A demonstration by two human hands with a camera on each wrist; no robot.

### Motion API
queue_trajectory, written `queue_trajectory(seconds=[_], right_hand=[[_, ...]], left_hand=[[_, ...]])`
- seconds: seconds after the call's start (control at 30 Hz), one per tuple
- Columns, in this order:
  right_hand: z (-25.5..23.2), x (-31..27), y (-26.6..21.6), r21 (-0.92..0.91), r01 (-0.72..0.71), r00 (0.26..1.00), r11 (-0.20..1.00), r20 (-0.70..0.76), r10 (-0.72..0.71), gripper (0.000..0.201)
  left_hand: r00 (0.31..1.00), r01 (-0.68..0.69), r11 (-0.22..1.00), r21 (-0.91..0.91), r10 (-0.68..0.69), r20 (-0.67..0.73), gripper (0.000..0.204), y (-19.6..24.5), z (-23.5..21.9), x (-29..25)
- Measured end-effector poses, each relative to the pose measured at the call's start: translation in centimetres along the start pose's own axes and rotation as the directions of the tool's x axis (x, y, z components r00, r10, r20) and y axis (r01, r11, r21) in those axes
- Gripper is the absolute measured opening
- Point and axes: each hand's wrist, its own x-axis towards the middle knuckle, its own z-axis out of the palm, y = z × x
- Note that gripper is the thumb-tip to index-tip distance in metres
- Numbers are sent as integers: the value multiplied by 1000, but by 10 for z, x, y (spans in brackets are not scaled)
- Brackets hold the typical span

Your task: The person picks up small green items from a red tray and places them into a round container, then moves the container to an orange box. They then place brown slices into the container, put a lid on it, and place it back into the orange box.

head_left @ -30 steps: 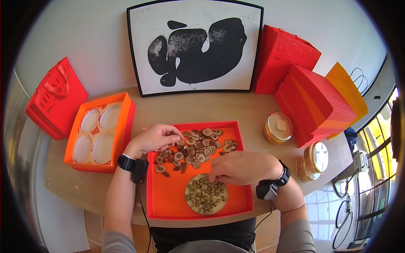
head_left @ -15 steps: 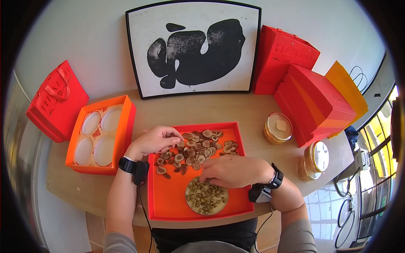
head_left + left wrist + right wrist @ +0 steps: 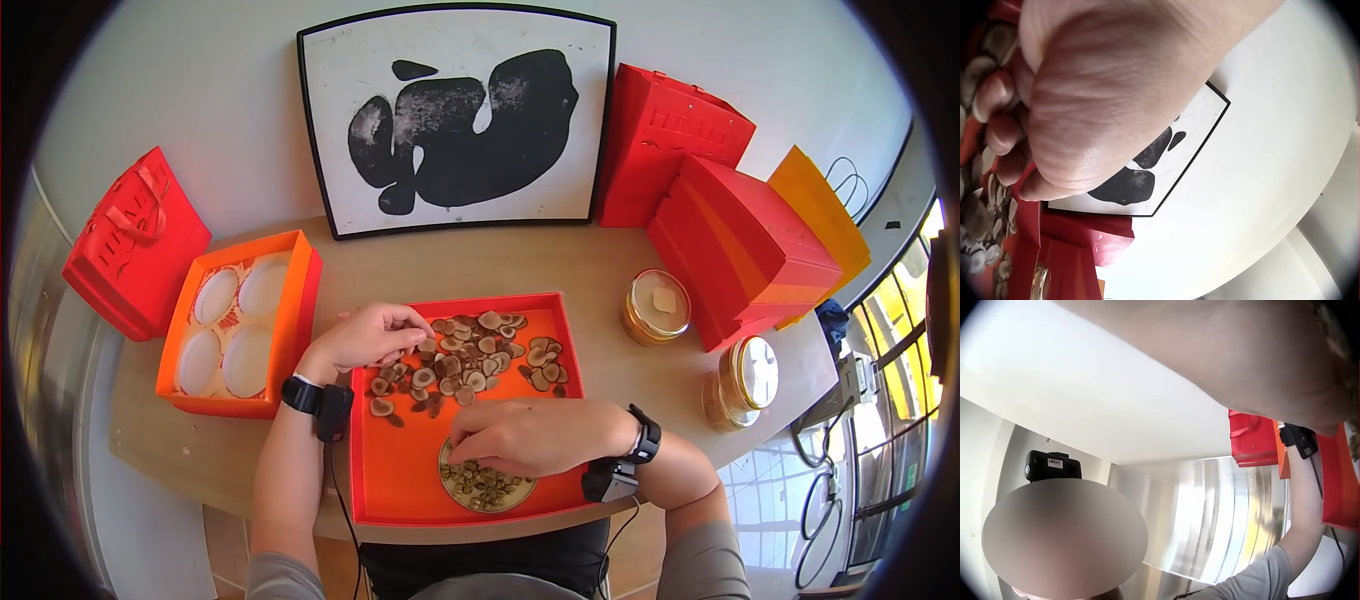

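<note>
A red-rimmed orange tray (image 3: 400,470) holds a spread of brown-edged dried slices (image 3: 460,362). At its front is a round dish (image 3: 484,510) of small olive-coloured dried buds (image 3: 488,487). My left hand (image 3: 368,336) is at the tray's back left corner, its fingers loosely bent beside the slices. In the left wrist view the fingertips (image 3: 1004,134) show next to several slices, with nothing seen between them. Over the dish's far side, my right hand (image 3: 540,436) points its fingers down at the buds. Its fingertips are mostly hidden, so I cannot tell whether they pinch anything.
An orange box (image 3: 295,330) with white round inserts and a red bag (image 3: 140,240) stand at the left. Lidded jars (image 3: 657,305), red boxes (image 3: 745,245) and another red bag (image 3: 675,145) are at the right. A framed black-and-white picture (image 3: 460,130) leans at the back.
My right hand has moved left and slightly nearer across the dish, uncovering slices at the tray's right side. The left hand stays about where it was.
</note>
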Motion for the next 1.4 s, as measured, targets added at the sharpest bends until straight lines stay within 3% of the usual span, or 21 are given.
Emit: queue_trajectory(seconds=[0.07,0.2,0.27,0.3,0.33,0.37,0.47,0.53,0.57,0.63,0.73,0.87,0.93,1.07,1.17,1.23,1.37,1.4], right_hand=[[8,-1,2,5,-22,998,1000,54,21,33],[-13,-12,-9,-5,-8,1000,1000,19,8,31],[-44,-26,-19,-62,-71,985,996,-159,60,30],[-59,-36,-18,-46,-175,951,984,-268,156,29],[-75,-49,-17,-20,-268,897,963,-371,242,29],[-88,-63,-6,-126,-425,803,896,-510,309,33],[-104,-112,41,-185,-819,454,543,-788,416,57],[-102,-134,74,-72,-970,206,234,-753,625,83],[-103,-142,78,-70,-969,207,237,-753,624,83],[-108,-149,83,30,-982,143,186,-519,843,99],[-111,-147,83,-31,-987,155,157,-444,882,101],[-105,-151,100,-14,-989,139,150,-470,872,101],[-101,-150,101,-58,-973,219,224,-546,809,99],[-91,-140,95,-161,-958,283,236,-647,708,92],[-83,-126,97,-212,-959,278,188,-574,770,85],[-80,-114,95,-318,-947,145,-48,-557,818,95],[-71,-130,125,-442,-895,260,-58,-624,737,84],[-74,-132,118,-390,-921,283,20,-631,722,84]], left_hand=[[1000,-9,1000,8,9,-2,19,-2,-1,1],[999,-37,999,17,37,1,18,-2,1,1],[1000,-2,1000,12,2,-18,18,-2,-1,1],[999,18,1000,4,-18,-29,17,-2,-1,0],[1000,8,1000,3,-8,-26,17,0,1,2],[999,11,1000,13,-11,-31,16,1,2,1],[999,5,1000,25,-4,-45,16,-4,0,2],[999,-4,1000,27,6,-46,17,-5,-1,0],[999,-3,1000,23,4,-42,17,-4,0,0],[999,3,1000,24,-2,-35,17,-1,0,0],[999,17,999,27,-16,-36,18,2,1,-1],[999,19,999,33,-18,-50,17,2,2,-1],[998,8,999,37,-6,-55,16,2,2,-1],[998,8,1000,24,-7,-56,16,3,3,-2],[999,12,999,32,-10,-50,16,3,3,-1],[999,12,999,33,-11,-51,17,0,2,0],[1000,0,1000,14,0,-19,20,-6,-1,3],[1000,-4,1000,21,4,-5,21,-5,-1,2]])
